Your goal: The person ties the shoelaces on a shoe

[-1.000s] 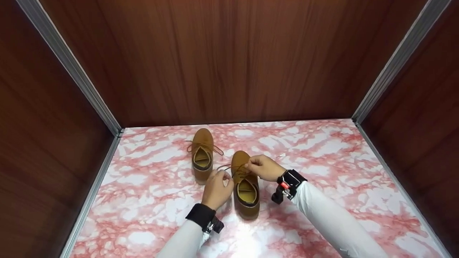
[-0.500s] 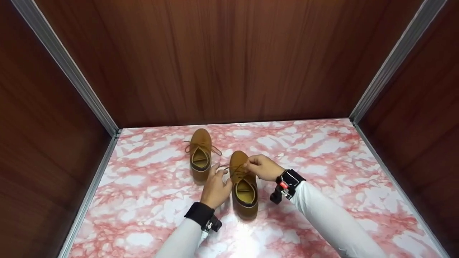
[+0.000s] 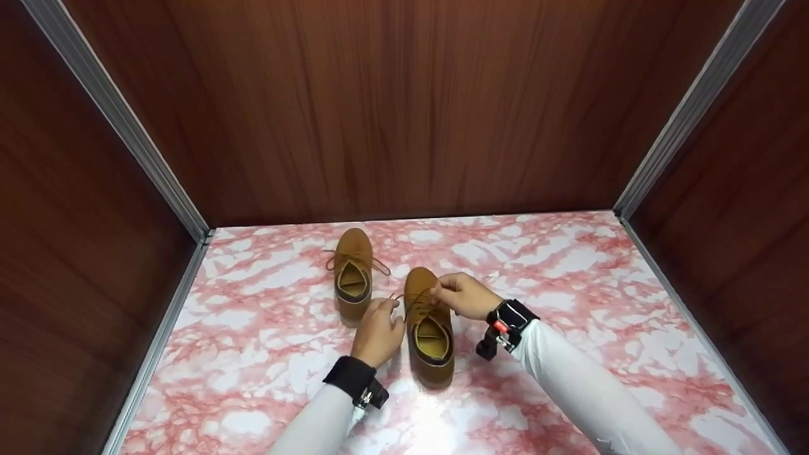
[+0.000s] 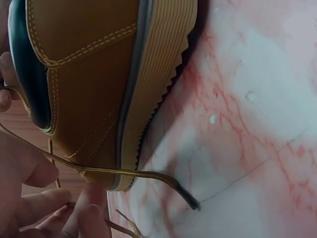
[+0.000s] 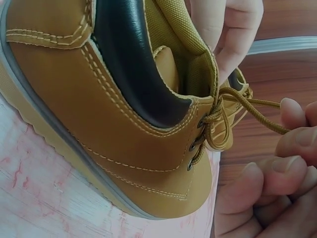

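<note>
A tan lace-up shoe [image 3: 419, 279], toe pointing away, stands between my hands. My right hand [image 3: 468, 296] pinches a shoelace [image 5: 262, 119] between thumb and fingers at the shoe's right side. In the right wrist view the lace runs taut from a loop by the eyelets. My left hand [image 3: 379, 328] is at the shoe's left side, fingers bent around another stretch of lace [image 3: 407, 294]. A lace end [image 4: 185, 196] with a dark tip dangles past the sole in the left wrist view. The shoe's dark padded collar [image 5: 141, 74] is open at the top.
The matching tan shoe [image 3: 355, 243] stands farther back on the left, its lace loops spread to both sides. Both rest on a red-and-white marbled surface [image 3: 537, 373]. Wood-grain panels [image 3: 404, 114] with metal edge strips [image 3: 689, 107] enclose the back and sides.
My left fingers spread out half a second ago and have since drawn back in around the lace. My right hand keeps its pinch in place. The shoes have stayed put.
</note>
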Available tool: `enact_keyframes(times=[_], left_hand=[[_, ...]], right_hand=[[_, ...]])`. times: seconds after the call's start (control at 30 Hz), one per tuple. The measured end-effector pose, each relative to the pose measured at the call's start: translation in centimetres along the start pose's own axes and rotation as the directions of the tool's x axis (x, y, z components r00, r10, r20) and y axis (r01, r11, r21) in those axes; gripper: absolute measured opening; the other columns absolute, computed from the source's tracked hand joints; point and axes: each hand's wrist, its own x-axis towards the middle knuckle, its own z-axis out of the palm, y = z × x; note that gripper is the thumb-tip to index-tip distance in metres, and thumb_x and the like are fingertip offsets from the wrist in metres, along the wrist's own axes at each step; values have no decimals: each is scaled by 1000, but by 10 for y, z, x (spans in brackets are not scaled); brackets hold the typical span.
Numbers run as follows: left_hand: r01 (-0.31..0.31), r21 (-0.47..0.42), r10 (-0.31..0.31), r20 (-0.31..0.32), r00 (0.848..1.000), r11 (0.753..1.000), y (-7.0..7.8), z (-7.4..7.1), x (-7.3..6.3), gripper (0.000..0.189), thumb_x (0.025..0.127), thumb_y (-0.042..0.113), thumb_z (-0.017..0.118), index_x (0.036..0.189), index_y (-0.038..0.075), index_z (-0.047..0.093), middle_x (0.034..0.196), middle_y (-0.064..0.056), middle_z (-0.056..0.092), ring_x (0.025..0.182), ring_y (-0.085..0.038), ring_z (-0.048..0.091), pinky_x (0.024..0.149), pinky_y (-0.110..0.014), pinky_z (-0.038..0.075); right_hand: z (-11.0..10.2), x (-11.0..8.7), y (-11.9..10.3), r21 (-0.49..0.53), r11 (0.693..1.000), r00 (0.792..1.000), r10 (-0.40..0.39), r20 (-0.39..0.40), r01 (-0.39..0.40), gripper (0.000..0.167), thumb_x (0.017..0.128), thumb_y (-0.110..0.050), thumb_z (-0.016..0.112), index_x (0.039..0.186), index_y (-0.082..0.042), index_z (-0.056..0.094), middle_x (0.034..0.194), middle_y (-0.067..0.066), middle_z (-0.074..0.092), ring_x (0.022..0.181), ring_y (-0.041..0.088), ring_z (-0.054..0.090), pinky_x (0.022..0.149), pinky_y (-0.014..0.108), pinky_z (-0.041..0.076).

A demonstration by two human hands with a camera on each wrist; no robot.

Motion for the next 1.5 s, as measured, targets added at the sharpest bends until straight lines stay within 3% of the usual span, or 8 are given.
enact_keyframes(times=[0.17,0.4,0.6,0.8,1.03,1.37,1.5], left_hand=[[-51,21,53,-68,996,998,2,-3,1,17,88,4,73,105,4,74,109,-13,72,102,-28,71,93,-40,57],[-119,49,124,-144,982,992,3,-5,1,13,83,1,77,91,10,74,95,-7,75,95,-28,71,89,-39,56],[-138,65,147,-173,974,988,4,-8,1,15,80,0,76,84,13,70,84,-3,74,84,-25,70,81,-38,56],[-91,-1,90,-111,990,996,10,-18,4,13,86,1,74,90,12,69,81,-1,74,72,-15,68,69,-31,57],[6,-90,-9,-30,999,996,15,-34,10,9,88,8,77,97,9,74,86,-3,78,75,-14,74,73,-30,61],[119,-164,-110,66,992,979,18,-57,23,8,87,15,79,94,12,77,84,-2,79,76,-13,73,74,-33,60],[198,-280,-159,155,975,939,20,-65,28,11,90,15,79,96,8,75,82,-6,79,68,-13,73,64,-30,61]], right_hand=[[0,1,0,18,1000,1000,4,-7,-4,29,105,-21,58,94,2,72,89,25,71,58,6,49,54,19,41],[2,1,-2,17,1000,999,3,-39,-3,39,106,-30,59,91,5,69,68,-8,56,56,6,48,54,21,41],[1,0,-4,-1,1000,997,9,-79,-9,41,106,-31,59,86,4,66,62,-11,50,54,6,47,52,20,39],[-1,1,-5,-20,1000,993,16,-121,-19,38,106,-27,60,87,5,68,60,-10,48,55,7,46,52,22,38],[-4,1,-9,-68,998,983,7,-181,-20,32,103,-24,63,82,-4,74,63,-8,48,62,11,44,59,26,38],[-6,3,-10,-87,996,982,7,-191,-24,30,103,-24,63,81,-6,74,62,-8,46,62,11,44,58,25,37],[-6,2,-11,-91,995,983,10,-182,-27,30,103,-24,63,81,-7,75,62,-8,46,61,10,44,58,25,37]])
